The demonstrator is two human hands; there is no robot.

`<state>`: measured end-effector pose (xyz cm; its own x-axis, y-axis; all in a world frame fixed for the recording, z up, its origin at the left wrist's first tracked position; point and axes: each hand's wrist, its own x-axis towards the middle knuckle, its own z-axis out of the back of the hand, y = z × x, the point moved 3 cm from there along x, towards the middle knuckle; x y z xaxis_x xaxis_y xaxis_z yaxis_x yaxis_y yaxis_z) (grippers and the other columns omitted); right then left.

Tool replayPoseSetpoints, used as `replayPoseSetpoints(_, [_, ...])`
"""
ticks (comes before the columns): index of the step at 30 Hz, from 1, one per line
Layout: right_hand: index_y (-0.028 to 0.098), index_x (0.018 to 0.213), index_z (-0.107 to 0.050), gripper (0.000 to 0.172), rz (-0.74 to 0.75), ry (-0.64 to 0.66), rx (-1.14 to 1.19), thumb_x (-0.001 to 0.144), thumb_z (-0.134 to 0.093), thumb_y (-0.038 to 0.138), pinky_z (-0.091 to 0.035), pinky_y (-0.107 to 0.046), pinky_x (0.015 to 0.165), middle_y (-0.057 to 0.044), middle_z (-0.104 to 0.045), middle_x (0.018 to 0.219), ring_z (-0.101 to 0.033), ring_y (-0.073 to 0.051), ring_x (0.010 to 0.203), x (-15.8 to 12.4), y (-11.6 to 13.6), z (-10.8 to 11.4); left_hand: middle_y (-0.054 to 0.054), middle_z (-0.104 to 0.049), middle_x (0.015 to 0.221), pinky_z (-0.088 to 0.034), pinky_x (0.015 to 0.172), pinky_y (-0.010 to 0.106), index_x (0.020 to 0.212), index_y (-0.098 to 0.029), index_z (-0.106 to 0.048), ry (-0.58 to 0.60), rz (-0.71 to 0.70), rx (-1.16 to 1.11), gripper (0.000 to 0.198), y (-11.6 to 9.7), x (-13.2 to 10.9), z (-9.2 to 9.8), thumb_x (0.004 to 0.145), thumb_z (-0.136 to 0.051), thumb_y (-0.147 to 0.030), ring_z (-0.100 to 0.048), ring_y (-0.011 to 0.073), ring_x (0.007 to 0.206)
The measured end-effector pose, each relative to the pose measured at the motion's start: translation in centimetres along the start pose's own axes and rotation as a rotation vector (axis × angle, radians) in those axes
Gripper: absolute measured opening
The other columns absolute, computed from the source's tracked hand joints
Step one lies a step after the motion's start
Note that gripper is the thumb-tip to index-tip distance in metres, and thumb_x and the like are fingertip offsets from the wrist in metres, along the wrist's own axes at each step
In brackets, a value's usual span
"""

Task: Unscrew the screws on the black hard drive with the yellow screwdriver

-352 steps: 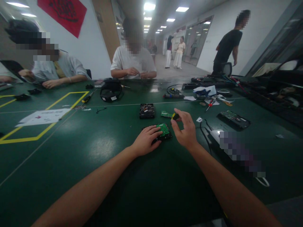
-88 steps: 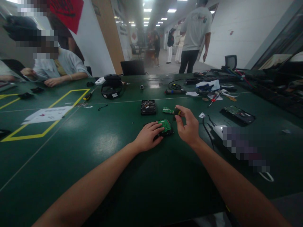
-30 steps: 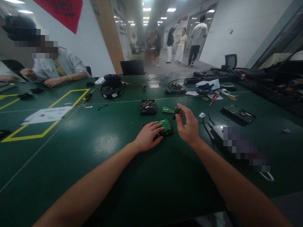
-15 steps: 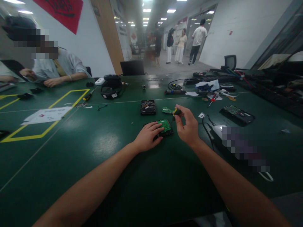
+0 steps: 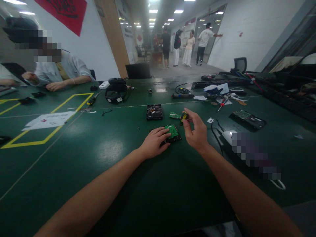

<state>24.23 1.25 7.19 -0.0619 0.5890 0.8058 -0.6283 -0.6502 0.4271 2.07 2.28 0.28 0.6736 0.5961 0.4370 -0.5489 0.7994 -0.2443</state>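
A hard drive with a green circuit board facing up lies on the green table in front of me. My left hand rests over its left part, fingers across the top and thumb along the near edge, holding it down. Pinched in the fingers of my right hand is a screwdriver with a black and yellow handle. It points down at the drive's right end; I cannot make out its tip clearly. Just behind lie another hard drive and a small loose green circuit board.
A third hard drive lies at the right, behind a cabled, partly blurred device. A red screwdriver, black headset, another yellow-handled screwdriver and paper sheet lie farther out. A person sits at far left.
The screwdriver's handle has turned slightly in my right hand, showing more yellow. My left hand and the drive stay put. A person in the background has stretched out an arm.
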Motion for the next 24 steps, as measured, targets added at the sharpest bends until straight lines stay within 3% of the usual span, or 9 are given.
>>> replayPoseSetpoints(7, [0.029,0.133,-0.063,0.036,0.037,-0.076,-0.036,0.098,-0.07,0.027,-0.062,-0.044,0.082,-0.01,-0.066,0.118,-0.066,-0.026,0.104,0.3,0.6,0.4,0.013,-0.06,0.153,-0.044,0.12,0.062,0.145,-0.024,-0.061,-0.001,0.003,-0.015,0.048,0.0,0.0,0.0,0.1,-0.067,-0.037,-0.049,0.0348,0.149])
replayPoseSetpoints(14, [0.031,0.144,-0.057,0.042,0.02,-0.019,-0.014,0.103,-0.056,0.022,-0.061,-0.05,0.094,-0.009,-0.07,0.128,-0.07,-0.026,0.106,0.2,0.7,0.4,0.013,-0.06,0.154,-0.045,0.12,0.062,0.145,-0.023,-0.061,-0.002,0.002,0.002,0.046,-0.1,0.1,0.1,0.101,-0.064,-0.037,-0.049,0.0347,0.148])
replayPoseSetpoints(20, [0.032,0.134,-0.063,0.036,0.053,-0.04,-0.014,0.099,-0.065,0.025,-0.063,-0.048,0.088,-0.008,-0.071,0.121,-0.069,-0.027,0.108,0.4,1.1,0.5,0.013,-0.06,0.153,-0.045,0.12,0.061,0.145,-0.022,-0.061,-0.004,-0.006,0.002,0.046,-0.2,0.1,0.1,0.101,-0.064,-0.037,-0.05,0.0346,0.148])
replayPoseSetpoints(24, [0.032,0.142,-0.059,0.04,0.015,-0.013,0.007,0.103,-0.055,0.022,-0.062,-0.05,0.096,-0.008,-0.071,0.13,-0.071,-0.026,0.11,0.2,0.4,0.3,0.013,-0.06,0.154,-0.045,0.12,0.061,0.144,-0.022,-0.061,-0.002,-0.001,0.008,0.046,-0.1,0.1,0.0,0.101,-0.064,-0.038,-0.05,0.0347,0.148])
